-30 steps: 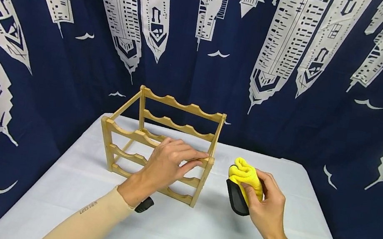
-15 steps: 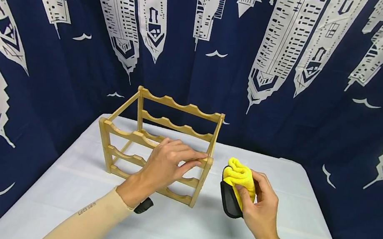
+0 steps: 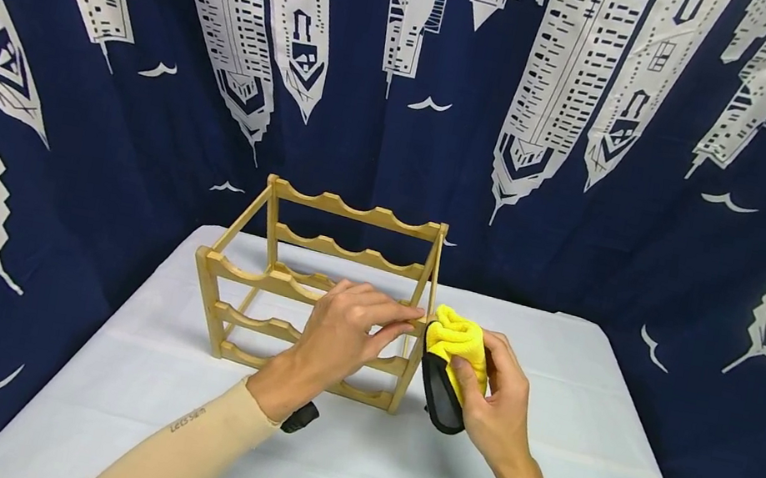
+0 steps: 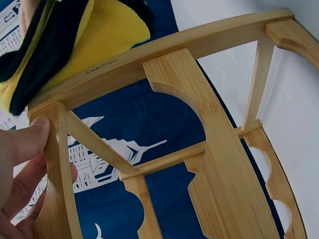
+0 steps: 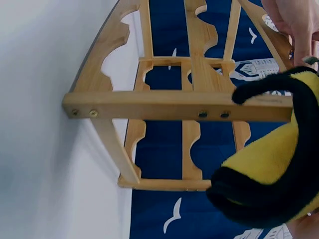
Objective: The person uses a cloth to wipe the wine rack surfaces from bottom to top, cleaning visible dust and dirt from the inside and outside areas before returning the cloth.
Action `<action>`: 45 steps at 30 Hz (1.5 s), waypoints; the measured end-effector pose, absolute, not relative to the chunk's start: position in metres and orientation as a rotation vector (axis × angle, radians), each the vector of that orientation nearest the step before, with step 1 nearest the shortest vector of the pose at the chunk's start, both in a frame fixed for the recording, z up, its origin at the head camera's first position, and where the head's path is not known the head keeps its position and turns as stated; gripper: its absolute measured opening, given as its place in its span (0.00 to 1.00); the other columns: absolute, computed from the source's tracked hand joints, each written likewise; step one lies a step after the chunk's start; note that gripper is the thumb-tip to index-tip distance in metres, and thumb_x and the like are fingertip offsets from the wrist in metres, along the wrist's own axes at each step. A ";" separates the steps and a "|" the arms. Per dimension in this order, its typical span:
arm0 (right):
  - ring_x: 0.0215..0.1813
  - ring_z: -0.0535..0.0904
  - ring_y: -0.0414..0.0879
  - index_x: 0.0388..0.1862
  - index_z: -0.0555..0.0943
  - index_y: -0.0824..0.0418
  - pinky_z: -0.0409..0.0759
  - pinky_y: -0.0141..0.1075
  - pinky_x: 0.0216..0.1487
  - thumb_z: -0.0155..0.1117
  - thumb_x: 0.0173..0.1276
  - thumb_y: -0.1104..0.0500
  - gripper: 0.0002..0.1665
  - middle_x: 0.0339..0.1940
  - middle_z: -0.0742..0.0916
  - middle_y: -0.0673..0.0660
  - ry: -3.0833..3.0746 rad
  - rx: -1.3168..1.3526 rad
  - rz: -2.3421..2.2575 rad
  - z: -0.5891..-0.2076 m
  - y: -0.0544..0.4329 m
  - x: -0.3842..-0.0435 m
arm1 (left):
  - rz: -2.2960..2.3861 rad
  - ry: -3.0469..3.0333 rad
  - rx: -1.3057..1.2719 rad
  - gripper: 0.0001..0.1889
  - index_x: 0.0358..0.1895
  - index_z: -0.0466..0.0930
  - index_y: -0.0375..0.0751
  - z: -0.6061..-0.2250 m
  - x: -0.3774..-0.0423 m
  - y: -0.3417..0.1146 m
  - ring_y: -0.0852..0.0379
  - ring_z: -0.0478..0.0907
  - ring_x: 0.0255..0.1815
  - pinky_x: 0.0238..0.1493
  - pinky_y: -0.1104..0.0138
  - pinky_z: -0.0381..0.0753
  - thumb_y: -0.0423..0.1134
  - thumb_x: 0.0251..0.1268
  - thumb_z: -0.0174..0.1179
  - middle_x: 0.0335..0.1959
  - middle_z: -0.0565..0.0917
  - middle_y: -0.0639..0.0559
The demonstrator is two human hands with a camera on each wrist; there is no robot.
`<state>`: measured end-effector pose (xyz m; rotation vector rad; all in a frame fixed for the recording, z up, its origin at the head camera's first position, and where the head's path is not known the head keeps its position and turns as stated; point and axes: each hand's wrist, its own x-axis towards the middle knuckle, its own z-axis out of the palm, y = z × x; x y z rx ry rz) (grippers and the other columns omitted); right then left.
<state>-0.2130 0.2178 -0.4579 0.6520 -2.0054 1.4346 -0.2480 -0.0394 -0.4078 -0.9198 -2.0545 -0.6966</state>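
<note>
Rack: the wooden rack (image 3: 278, 283) stands upright on the white table (image 3: 585, 442), at 11 o'clock from the table's middle, taking 12 as the far edge.
Cloth: the yellow cloth (image 3: 460, 341) with dark trim is bunched at the rack's 4 o'clock corner, seemingly touching the end bar (image 5: 149, 102) there.
Left hand: the left hand (image 3: 340, 329) pinches the front top rail near its 3 o'clock end, thumb on one face, fingers on the other.
Right hand: the right hand (image 3: 499, 398) pinches the cloth between thumb and fingers, coming in from 4 o'clock.
Rubbing the bar: this looks like wiping. Lay the yellow pile flat on the wood and stroke lengthwise, toward 12 and back, with light, even pressure.
Bracing: the frame looks light, so the left hand's hold should counter each push toward 9 o'clock.
Screw heads: the screw heads (image 5: 203, 114) sit along the outer face; the loose trim could catch, so fold it under first.
Left thumb: it sits just beside the cloth, leaving that corner partly covered; shift the hold toward 9 to reach it.
</note>
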 end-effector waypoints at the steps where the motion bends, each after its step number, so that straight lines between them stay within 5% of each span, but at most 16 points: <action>1: 0.61 0.86 0.37 0.70 0.84 0.72 0.87 0.23 0.69 0.72 0.74 0.82 0.27 0.61 0.88 0.54 -2.006 0.652 1.425 -0.458 0.215 -0.214 | -0.705 -2.056 -0.921 0.12 0.56 1.00 0.56 -0.408 -0.248 -0.039 0.58 0.95 0.43 0.38 0.64 0.80 0.44 0.73 0.84 0.44 1.00 0.61; 9: 0.61 0.85 0.35 0.68 0.87 0.69 0.85 0.19 0.65 0.77 0.72 0.76 0.26 0.61 0.90 0.63 -1.985 0.600 1.275 -0.460 0.197 -0.220 | -0.807 -2.109 -1.022 0.13 0.57 1.00 0.52 -0.400 -0.250 -0.046 0.56 0.98 0.49 0.51 0.61 0.96 0.39 0.74 0.81 0.47 1.00 0.57; 15: 0.61 0.86 0.32 0.63 0.88 0.67 0.87 0.19 0.60 0.90 0.66 0.71 0.28 0.58 0.92 0.62 -1.987 0.491 1.209 -0.459 0.188 -0.221 | -0.860 -2.169 -1.080 0.14 0.60 0.99 0.50 -0.396 -0.253 -0.054 0.54 0.98 0.56 0.61 0.58 0.97 0.34 0.77 0.79 0.52 1.00 0.56; 28: 0.47 0.92 0.45 0.45 0.91 0.61 0.89 0.21 0.53 0.97 0.54 0.68 0.24 0.46 0.96 0.55 -2.078 0.469 1.094 -0.468 0.191 -0.218 | -0.934 -2.215 -1.115 0.16 0.63 0.98 0.52 -0.393 -0.256 -0.059 0.55 0.97 0.52 0.57 0.63 0.97 0.32 0.79 0.76 0.52 1.00 0.57; 39: 0.39 0.90 0.42 0.38 0.91 0.58 0.95 0.39 0.44 1.00 0.49 0.67 0.24 0.39 0.94 0.50 -2.404 0.357 1.052 -0.505 0.190 -0.214 | -0.913 -2.226 -1.124 0.17 0.64 0.98 0.53 -0.394 -0.256 -0.061 0.56 0.97 0.51 0.53 0.62 0.96 0.31 0.79 0.76 0.51 1.00 0.57; 45: 0.37 0.87 0.41 0.34 0.88 0.57 0.88 0.33 0.39 0.99 0.51 0.63 0.22 0.35 0.94 0.51 -2.601 0.269 0.988 -0.522 0.188 -0.216 | -0.934 -2.216 -1.137 0.16 0.63 0.98 0.51 -0.394 -0.257 -0.062 0.57 0.97 0.52 0.53 0.64 0.95 0.31 0.80 0.76 0.53 1.00 0.57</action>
